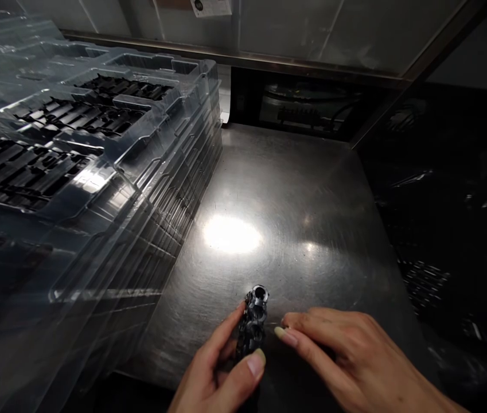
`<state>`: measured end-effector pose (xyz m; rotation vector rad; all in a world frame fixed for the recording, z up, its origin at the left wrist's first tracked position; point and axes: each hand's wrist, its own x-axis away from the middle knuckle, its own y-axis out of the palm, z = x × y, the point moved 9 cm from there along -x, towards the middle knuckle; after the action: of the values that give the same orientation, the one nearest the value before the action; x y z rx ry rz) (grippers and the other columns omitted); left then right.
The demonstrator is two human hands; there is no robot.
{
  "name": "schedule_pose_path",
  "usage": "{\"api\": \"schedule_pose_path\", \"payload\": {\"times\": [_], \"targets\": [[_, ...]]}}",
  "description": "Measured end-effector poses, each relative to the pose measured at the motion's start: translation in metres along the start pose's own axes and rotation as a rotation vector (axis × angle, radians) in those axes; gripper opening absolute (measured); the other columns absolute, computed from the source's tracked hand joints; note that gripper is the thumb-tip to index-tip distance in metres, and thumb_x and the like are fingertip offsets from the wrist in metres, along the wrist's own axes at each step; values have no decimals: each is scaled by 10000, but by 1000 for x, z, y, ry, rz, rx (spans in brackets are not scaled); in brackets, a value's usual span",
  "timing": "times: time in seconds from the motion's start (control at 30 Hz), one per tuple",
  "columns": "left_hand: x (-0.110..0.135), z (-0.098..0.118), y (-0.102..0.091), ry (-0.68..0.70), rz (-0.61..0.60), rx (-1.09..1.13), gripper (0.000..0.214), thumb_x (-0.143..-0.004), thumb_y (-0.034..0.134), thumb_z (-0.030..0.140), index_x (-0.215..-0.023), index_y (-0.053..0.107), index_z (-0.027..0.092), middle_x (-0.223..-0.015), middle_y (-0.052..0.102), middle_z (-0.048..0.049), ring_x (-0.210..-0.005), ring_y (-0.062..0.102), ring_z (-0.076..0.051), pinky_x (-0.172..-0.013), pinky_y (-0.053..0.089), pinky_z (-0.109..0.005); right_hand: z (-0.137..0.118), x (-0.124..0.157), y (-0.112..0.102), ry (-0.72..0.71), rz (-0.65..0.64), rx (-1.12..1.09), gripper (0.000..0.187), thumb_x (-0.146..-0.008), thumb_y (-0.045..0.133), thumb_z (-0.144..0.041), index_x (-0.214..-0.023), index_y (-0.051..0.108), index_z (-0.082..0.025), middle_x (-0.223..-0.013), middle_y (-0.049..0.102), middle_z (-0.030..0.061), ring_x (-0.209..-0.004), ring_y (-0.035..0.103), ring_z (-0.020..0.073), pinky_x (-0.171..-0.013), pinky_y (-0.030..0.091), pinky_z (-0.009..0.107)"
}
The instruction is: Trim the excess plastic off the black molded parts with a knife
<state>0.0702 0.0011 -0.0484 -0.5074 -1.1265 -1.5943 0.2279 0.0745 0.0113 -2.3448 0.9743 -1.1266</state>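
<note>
My left hand [221, 367] grips a glossy black part [255, 321] between thumb and fingers. The part is narrow and lumpy, with a round ring-like opening at its upper end, and it is held over the steel table [307, 201]. Close beside it on the right is my right hand [350, 355], thumb and forefinger pinched together. A faint thin sliver seems to stick out from those fingertips toward the part, too small to name. A small gap separates the right fingertips from the black part.
Clear plastic trays [174, 195] stand in a tall stack at the left, with several rows of black parts [92, 117] in the top one's pockets. A metal-framed panel [295, 34] crosses the back. Dark, shiny sheeting [454, 229] lies along the right.
</note>
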Motion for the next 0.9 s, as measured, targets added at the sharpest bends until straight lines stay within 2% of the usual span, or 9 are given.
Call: {"api": "schedule_pose_path", "payload": {"times": [0.17, 0.37, 0.53, 0.63, 0.73, 0.8, 0.83, 0.9], "targets": [[1, -1, 4, -4, -35, 1, 954, -862, 746, 618, -1629, 299, 268, -1515, 599, -173, -761, 711, -150, -719, 600, -306, 2, 0, 0, 15, 6, 21, 484, -1089, 331, -573, -952, 721, -321, -834, 735, -3, -680, 671, 168, -680, 544, 346], [0, -3, 3, -1, -18, -91, 940, -863, 708, 662, -1621, 310, 274, -1590, 522, -194, -681, 652, -132, -707, 570, -349, -1, 5, -6, -12, 94, 92, 459, -1093, 338, -547, -882, 694, -349, -939, 779, -29, -580, 636, 153, -498, 473, 314], [-1, -6, 8, 1, -46, -75, 944, -872, 703, 663, -1629, 278, 292, -1583, 540, -167, -724, 661, -137, -735, 561, -346, -14, 12, -17, -91, 250, 165, 361, -1104, 411, -425, -896, 690, -329, -676, 661, -66, -484, 588, 89, -438, 431, 243], [0, -7, 8, 4, -30, -61, 953, -862, 716, 666, -1626, 289, 289, -1559, 567, -155, -758, 696, -162, -756, 573, -358, -20, 20, -17, -136, 329, 220, 254, -1099, 470, -372, -985, 695, -339, -648, 631, -104, -482, 588, 42, -423, 416, 188], [1, -5, 9, 14, -18, -45, 893, -864, 720, 659, -1610, 332, 356, -1613, 528, -127, -727, 713, -161, -715, 588, -362, -27, 34, -15, -188, 477, 429, 182, -1073, 550, -343, -1155, 708, -306, -726, 671, -90, -561, 619, 47, -500, 454, 213], [1, -1, 12, 52, -24, -31, 834, -887, 714, 626, -1598, 359, 376, -1641, 504, -119, -723, 713, -147, -698, 593, -348, -31, 46, -15, -218, 625, 581, 248, -1032, 635, -306, -1267, 700, -255, -765, 687, -56, -625, 632, 88, -595, 475, 277], [1, 1, 13, 70, -34, -20, 808, -903, 705, 609, -1596, 363, 374, -1643, 500, -121, -721, 709, -137, -694, 592, -337, -32, 50, -16, -234, 675, 584, 304, -1011, 670, -278, -1311, 684, -232, -792, 700, -39, -662, 641, 106, -646, 482, 299], [1, 2, 15, 73, -54, -9, 785, -924, 691, 582, -1598, 344, 376, -1635, 507, -125, -714, 703, -122, -682, 588, -320, -20, 51, -20, -177, 704, 372, 320, -995, 690, -262, -1314, 677, -240, -852, 727, -19, -721, 668, 121, -707, 507, 292]]}}
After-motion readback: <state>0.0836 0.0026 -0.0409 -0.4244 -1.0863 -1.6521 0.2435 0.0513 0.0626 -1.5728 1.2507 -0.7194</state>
